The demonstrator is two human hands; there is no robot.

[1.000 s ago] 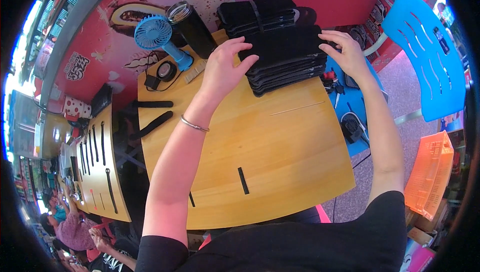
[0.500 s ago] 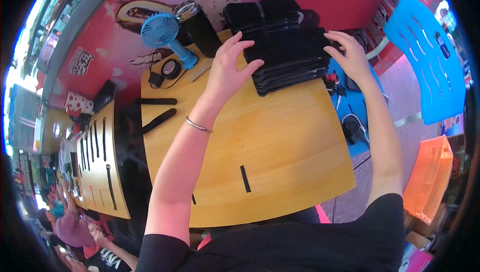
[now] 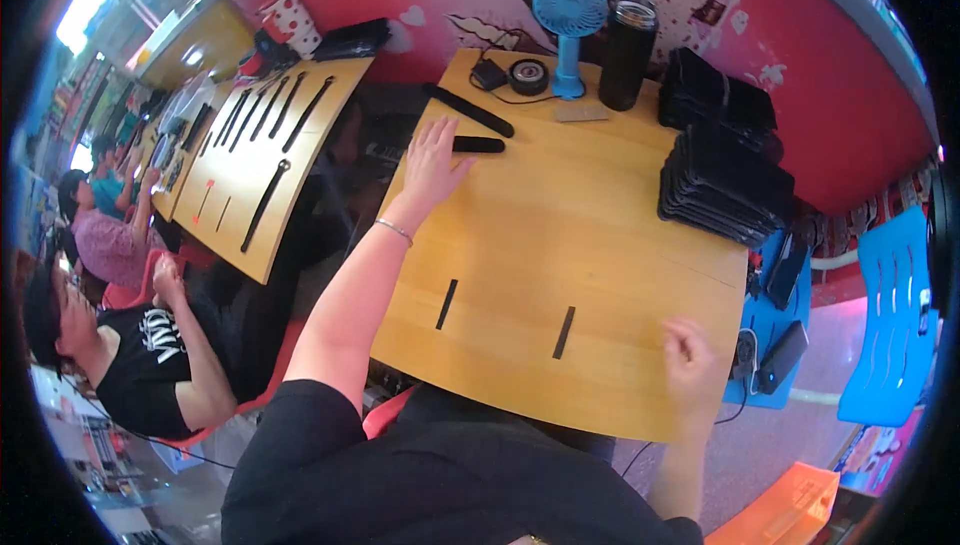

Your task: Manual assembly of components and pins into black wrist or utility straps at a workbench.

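Note:
My left hand (image 3: 433, 160) is stretched out flat over the wooden table (image 3: 560, 245), fingers apart, its fingertips just short of a short black bar (image 3: 478, 145). A longer black bar (image 3: 468, 110) lies beyond it. My right hand (image 3: 692, 357) rests loosely curled at the table's near right edge, holding nothing. A tall stack of flat black cases (image 3: 722, 188) stands at the far right, with a second stack (image 3: 717, 95) behind it.
A blue desk fan (image 3: 568, 17), a black flask (image 3: 626, 40), a round black reel (image 3: 528, 76) and a small charger (image 3: 489, 74) stand at the back. Another table (image 3: 255, 155) with black strips is on the left, where people (image 3: 150, 355) sit. A blue chair (image 3: 890, 325) is right.
Both hands have left the stack of black cases. The left hand has moved left toward the black bars; the right has drawn back to the near table edge. The view has swung left.

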